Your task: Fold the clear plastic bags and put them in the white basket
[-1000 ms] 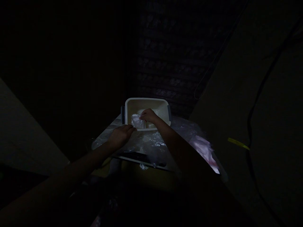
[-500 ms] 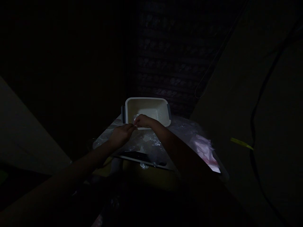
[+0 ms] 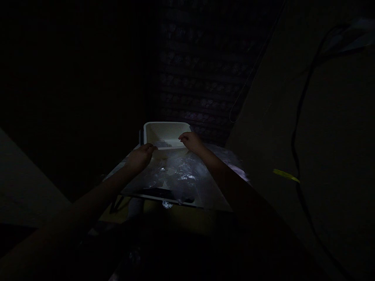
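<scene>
Dark room; dim patterned curtain (image 3: pixel 202 78) at the far side, plain wall (image 3: pixel 263 136) at right with a black cable (image 3: pixel 294 136) and a yellow tie (image 3: pixel 285 175) on it. Low light limits detail throughout.

Table (image 3: pixel 120 165) carries loose clear plastic (image 3: pixel 187 169), crumpled and glinting over most of its near half. Purpose probably to cover the top, or simply wrapping left where it fell; cannot tell which. Shiny scrap (image 3: pixel 167 204) at the near edge.

Pale bin (image 3: pixel 166 127) rests toward the far end, open side up, long side facing the person. This placing seems to leave both arms an easy reach to the near rim. Inside, toward the near left, a faint clear film (image 3: pixel 164 143), its outline too dim to trace.

Left hand (image 3: pixel 141 157): fingers drawn together, tips at the left part of the near rim. Judged to steady the bin; whether the grip pinches the rim itself or some film over it cannot be told. Right hand (image 3: pixel 191 141): over the right part of the near rim, fingers curled, tips pointing left above the bin's interior. Nothing seen in its grip; whether thumb and finger meet cannot be told.

Position relative to grip: bin lies between and beyond the two hands, its far rim clear of both. Film sits just right of the left fingertips, apart from the right ones.
</scene>
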Available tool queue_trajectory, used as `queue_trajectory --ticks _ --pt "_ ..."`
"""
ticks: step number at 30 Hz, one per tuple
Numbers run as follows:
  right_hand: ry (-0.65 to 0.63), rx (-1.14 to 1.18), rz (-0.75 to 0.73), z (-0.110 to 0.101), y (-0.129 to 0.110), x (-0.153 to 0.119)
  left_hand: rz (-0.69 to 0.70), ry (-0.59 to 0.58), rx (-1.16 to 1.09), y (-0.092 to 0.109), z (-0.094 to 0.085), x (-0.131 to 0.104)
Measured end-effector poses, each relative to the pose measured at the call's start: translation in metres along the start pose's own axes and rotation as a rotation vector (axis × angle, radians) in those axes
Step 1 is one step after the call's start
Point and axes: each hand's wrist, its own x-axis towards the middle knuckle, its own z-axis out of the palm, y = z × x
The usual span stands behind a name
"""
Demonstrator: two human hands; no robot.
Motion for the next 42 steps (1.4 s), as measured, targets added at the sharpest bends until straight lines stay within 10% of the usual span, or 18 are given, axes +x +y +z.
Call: queue_trajectory --ticks 8,20,29,34,42 --pt "0.057 0.126 0.082 -0.019 0.030 -0.041 -0.045 0.000 -0.032 -0.010 0.006 0.018" --pt "-0.283 -0.113 0.152 -0.033 0.050 -0.095 -0.031 0.110 0.004 0.015 -0.004 0.019" --pt "-0.495 -0.369 -0.085 0.000 0.016 -0.113 0.289 -0.126 0.056 0.079 0.003 0.021" --pt "-0.493 -0.356 -0.333 0.016 0.001 -0.118 0.284 -0.140 0.048 0.084 0.010 0.020" --pt "-0.559 -0.461 -0.337 0.027 -0.002 -0.119 0.289 -0.176 0.083 0.081 0.014 0.017"
